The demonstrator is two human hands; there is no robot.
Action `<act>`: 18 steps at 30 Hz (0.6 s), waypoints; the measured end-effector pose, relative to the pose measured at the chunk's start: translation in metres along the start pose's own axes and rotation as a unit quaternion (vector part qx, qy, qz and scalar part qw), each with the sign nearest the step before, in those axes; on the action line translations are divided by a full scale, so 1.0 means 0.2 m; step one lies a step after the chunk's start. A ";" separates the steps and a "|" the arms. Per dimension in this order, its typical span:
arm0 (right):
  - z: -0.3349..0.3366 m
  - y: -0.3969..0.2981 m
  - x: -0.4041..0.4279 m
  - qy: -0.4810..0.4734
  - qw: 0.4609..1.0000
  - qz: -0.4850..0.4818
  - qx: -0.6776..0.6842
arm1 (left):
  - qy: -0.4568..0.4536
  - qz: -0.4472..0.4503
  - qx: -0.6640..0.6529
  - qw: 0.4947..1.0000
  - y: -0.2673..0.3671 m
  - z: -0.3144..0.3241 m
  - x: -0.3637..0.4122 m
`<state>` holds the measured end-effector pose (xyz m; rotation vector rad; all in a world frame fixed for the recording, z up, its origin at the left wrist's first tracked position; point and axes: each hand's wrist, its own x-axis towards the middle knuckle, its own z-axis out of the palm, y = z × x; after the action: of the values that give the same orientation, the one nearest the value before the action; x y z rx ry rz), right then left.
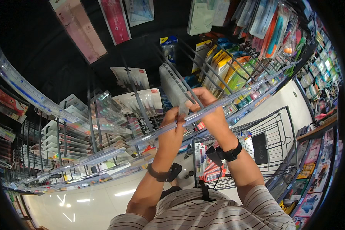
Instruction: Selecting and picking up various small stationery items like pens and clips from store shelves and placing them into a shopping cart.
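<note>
A row of flat, clear plastic packs hangs from a metal display hook in front of me. My left hand pinches the lower front edge of the packs with its thumb and fingers. From the other side my right hand grips the front end of the row, close to the hook's tip. What the packs contain is too unclear to tell. Beneath both hands a clear plastic price-label strip runs along the front of the hooks. Carded pens hang just left of the packs.
Yellow-topped packs fill hooks on the right. A carded cutter knife hangs above them. Ruler packs hang at the upper left. A wire shopping cart holding red-and-white packs stands at my right. Further shelving lines the right side.
</note>
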<state>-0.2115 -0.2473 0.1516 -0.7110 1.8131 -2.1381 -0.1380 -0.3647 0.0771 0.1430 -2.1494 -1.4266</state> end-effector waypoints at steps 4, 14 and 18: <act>-0.02 0.05 0.05 -0.013 0.998 -0.053 -0.014 | 0.023 0.015 -0.018 0.999 -0.02 0.03 0.05; -0.04 0.12 0.19 -0.037 0.996 -0.080 -0.027 | 0.067 0.025 0.026 0.997 -0.02 0.05 0.12; -0.04 0.15 0.21 -0.045 0.995 -0.084 -0.002 | 0.091 0.032 -0.015 0.995 -0.05 0.06 0.08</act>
<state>-0.2554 -0.2666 0.1298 -0.9753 1.7672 -2.1662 -0.1588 -0.3651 0.0714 0.1839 -1.9666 -1.3542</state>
